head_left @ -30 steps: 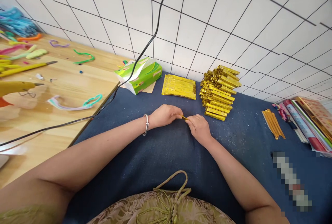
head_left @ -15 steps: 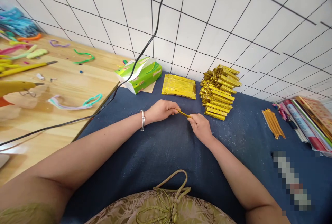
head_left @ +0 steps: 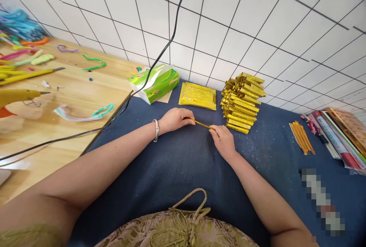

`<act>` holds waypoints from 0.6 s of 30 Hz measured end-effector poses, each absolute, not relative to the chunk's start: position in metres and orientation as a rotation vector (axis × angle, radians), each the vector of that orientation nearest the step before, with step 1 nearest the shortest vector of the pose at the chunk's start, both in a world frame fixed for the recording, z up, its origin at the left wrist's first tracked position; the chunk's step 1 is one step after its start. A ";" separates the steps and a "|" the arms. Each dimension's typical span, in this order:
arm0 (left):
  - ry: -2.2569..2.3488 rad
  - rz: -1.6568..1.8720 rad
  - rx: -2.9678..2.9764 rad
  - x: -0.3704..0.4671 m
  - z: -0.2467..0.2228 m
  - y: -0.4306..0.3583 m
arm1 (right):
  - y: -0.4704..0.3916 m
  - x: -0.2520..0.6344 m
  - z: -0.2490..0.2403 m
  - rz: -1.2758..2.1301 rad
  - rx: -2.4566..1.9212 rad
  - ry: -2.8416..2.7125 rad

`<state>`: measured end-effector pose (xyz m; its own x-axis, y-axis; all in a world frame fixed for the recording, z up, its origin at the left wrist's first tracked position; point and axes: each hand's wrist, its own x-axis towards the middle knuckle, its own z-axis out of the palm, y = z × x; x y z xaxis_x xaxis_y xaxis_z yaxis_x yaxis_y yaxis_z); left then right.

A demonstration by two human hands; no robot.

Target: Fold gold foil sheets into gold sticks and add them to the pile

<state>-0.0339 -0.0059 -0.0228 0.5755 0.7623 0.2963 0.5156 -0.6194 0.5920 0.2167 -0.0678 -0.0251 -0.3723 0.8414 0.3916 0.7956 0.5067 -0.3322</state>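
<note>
A thin strip of gold paper (head_left: 203, 125) stretches between my two hands over the dark blue cloth. My left hand (head_left: 177, 119), with a silver bangle at the wrist, pinches its left end. The right end is pinched by my right hand (head_left: 223, 140). Just beyond the hands lies a flat stack of gold paper strips (head_left: 198, 96). To its right rises a pile of folded gold paper pieces (head_left: 241, 102), closest to my right hand. My fingers cover both ends of the strip.
A green tissue pack (head_left: 160, 85) stands by the tiled wall, with a black cable (head_left: 175, 26) crossing in front. Left, a wooden table (head_left: 74, 90) holds a yellow glue gun (head_left: 20, 96) and pipe cleaners. Right are orange-gold strips (head_left: 302, 137) and books (head_left: 340, 136).
My hands have moved slightly apart, so a longer stretch of the gold strip shows between them. Both still pinch it.
</note>
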 end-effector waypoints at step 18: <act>0.992 0.646 2.648 -0.041 -0.023 -0.001 | -0.064 0.224 -0.025 0.031 -1.390 -2.305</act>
<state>-0.0412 -0.0013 -0.0232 0.6714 0.6688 0.3193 0.5624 -0.7404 0.3682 0.2242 -0.0641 -0.0251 -0.3940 0.8453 0.3608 0.8353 0.4931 -0.2431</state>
